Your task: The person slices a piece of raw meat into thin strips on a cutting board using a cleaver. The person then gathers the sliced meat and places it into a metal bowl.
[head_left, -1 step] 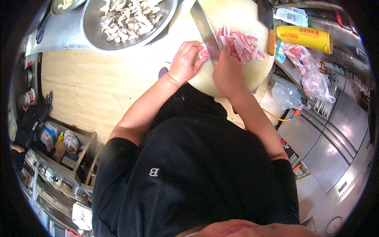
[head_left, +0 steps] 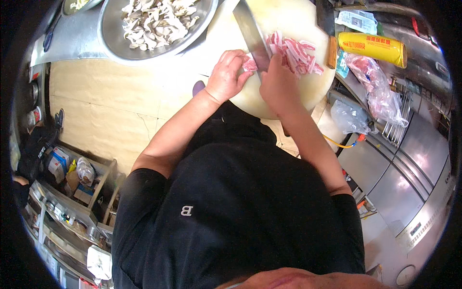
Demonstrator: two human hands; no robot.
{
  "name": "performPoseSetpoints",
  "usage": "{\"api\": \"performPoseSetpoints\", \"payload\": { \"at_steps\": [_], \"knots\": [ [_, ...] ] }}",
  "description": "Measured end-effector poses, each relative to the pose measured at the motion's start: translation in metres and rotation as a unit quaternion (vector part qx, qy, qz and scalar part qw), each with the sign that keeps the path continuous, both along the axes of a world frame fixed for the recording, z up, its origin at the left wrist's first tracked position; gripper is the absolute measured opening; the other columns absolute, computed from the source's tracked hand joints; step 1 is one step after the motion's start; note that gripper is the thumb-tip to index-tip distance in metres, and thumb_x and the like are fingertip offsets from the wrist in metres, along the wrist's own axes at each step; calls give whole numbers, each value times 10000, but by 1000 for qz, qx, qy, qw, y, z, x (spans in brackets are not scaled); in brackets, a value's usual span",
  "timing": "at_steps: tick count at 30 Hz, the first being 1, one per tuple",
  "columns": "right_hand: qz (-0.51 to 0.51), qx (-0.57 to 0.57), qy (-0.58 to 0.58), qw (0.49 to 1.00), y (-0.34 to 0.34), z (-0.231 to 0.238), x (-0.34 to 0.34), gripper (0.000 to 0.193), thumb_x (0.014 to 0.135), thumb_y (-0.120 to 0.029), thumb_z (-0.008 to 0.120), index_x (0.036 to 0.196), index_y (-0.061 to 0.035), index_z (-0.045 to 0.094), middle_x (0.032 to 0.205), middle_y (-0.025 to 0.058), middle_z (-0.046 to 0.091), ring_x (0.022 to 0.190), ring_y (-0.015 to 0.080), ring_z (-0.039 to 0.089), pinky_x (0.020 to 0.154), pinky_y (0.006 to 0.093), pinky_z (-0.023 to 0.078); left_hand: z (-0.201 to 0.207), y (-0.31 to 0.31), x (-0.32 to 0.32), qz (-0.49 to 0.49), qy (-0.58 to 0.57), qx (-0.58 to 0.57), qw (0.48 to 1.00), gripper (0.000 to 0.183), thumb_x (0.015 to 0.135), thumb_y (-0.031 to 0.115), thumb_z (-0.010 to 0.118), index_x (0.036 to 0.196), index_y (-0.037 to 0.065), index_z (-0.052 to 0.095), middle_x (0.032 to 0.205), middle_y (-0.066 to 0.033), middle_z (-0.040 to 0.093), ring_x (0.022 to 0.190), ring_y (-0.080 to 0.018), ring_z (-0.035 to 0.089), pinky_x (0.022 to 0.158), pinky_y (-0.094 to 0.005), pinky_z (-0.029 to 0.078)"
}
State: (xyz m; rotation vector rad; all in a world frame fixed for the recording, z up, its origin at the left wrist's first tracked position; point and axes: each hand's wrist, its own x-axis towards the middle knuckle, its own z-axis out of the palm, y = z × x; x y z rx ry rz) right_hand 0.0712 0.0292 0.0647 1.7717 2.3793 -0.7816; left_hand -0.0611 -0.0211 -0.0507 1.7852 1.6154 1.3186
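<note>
A round white cutting board lies in front of me, with my hands over its near left part. My right hand is closed round a cleaver, its broad blade pointing away and slightly left. Against the blade's left side is a piece of raw meat. My left hand holds that piece with bent fingers, its thumb near the blade. Right of the blade lies a pile of sliced pink-and-white meat. The cleaver's handle is hidden in my right hand.
A metal bowl of torn mushrooms stands to the left of the board. At the right are a yellow roll, bagged meat and a clear plastic bag. A drawer of packages is at the lower left, near another person's dark clothing.
</note>
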Motion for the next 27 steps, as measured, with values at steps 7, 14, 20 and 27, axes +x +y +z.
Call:
{"api": "performPoseSetpoints", "payload": {
  "at_steps": [7,14,20,27],
  "knots": [
    [-17,-30,-4,999,54,-9,-23,466,864,-171,633,1210,55,418,1008,322,630,961,488,618,826,547,486,5,1,0,1,6,8,1000,345,721,92,762,1021,-4,622,1101,-155,598,1038,-350,575,889,-407,497],
    [-27,-40,-19,999,-1,7,10,482,863,-157,620,1231,69,405,1023,315,636,981,502,610,863,553,476,5,3,-1,4,6,14,1000,350,722,89,780,1017,-8,617,1106,-173,593,1018,-356,581,890,-412,498],
    [-20,11,17,1000,30,-14,-8,465,853,-132,627,1227,55,424,1019,327,631,983,493,617,858,550,478,1,1,1,-11,29,12,999,331,716,99,769,993,2,617,1077,-154,600,1005,-350,582,863,-401,505],
    [-3,0,24,1000,29,-6,11,455,864,-214,602,1207,42,446,1012,328,631,953,495,617,834,547,477,7,3,-5,-16,27,13,999,371,724,137,786,1026,8,614,1115,-157,596,1045,-352,575,899,-408,496]
  ]
}}
